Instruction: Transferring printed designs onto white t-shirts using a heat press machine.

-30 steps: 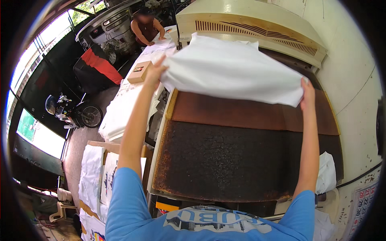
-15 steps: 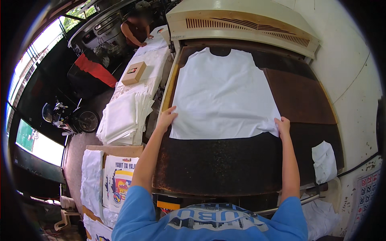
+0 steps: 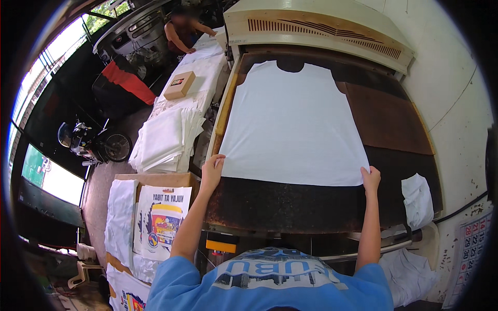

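Note:
A white sleeveless fabric panel with a scooped neckline (image 3: 295, 124) lies spread on the dark belt (image 3: 290, 210) in front of me, its neckline toward the machine. My left hand (image 3: 211, 172) pinches the panel's near left corner. At the near right corner my right hand (image 3: 371, 179) grips the cloth between thumb and fingers. The near edge runs taut between both hands, and the surface is nearly smooth.
Beyond the belt stands a beige vented machine hood (image 3: 321, 31). Left are stacked white cloth (image 3: 163, 140), a cardboard box (image 3: 179, 85) and printed sheets (image 3: 162, 220). Another person (image 3: 184, 31) leans over the far table end. A crumpled white cloth (image 3: 417, 201) lies at right.
Both hands have drawn the panel's near edge toward me and slightly right. Its wrinkles have flattened out. The other person's arms have shifted.

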`<state>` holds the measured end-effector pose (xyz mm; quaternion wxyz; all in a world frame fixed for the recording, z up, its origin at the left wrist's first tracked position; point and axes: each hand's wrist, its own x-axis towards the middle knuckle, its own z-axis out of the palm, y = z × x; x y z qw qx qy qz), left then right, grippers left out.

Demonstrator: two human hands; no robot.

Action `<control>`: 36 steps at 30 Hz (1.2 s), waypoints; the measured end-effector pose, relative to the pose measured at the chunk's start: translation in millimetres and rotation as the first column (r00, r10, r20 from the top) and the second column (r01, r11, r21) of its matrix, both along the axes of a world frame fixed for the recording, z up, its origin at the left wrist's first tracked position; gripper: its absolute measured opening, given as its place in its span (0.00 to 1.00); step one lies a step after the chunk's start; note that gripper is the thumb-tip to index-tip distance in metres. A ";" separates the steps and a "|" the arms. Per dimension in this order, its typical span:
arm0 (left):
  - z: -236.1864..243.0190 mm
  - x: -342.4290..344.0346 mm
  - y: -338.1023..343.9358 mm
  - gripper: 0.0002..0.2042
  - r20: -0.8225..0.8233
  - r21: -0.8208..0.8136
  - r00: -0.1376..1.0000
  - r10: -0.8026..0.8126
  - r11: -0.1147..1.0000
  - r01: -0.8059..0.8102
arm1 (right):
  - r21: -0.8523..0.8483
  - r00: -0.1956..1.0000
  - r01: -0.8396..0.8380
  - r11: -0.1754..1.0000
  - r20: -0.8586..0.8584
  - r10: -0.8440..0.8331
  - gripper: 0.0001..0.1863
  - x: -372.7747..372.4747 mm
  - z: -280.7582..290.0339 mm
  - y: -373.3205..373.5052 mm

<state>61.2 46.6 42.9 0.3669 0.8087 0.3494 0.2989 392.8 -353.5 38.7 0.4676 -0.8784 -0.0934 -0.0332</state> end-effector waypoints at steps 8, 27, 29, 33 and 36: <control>-2.6 -30.8 -19.2 0.11 -0.107 0.079 0.993 0.041 0.996 -0.033 | -0.267 0.987 0.074 0.961 0.159 -0.032 0.08 -36.8 15.1 -9.6; 47.8 -55.2 -273.1 0.08 0.066 -0.670 0.836 -0.545 0.596 0.442 | -0.184 0.912 0.348 0.919 0.295 -0.286 0.04 -151.3 26.8 -197.4; 50.1 -47.5 -325.6 0.08 0.072 -0.726 0.718 -0.693 0.457 0.514 | -0.175 0.895 0.391 0.904 0.304 -0.328 0.04 -140.8 23.3 -230.8; 22.4 -26.6 -412.8 0.09 0.044 -0.742 0.455 -0.889 0.276 0.611 | -0.126 0.850 0.468 0.875 0.333 -0.407 0.05 -114.5 20.8 -296.8; 9.7 17.5 -472.9 0.10 0.037 -0.690 0.404 -0.914 0.269 0.672 | -0.067 0.853 0.500 0.863 0.211 -0.478 0.08 -74.4 10.3 -362.1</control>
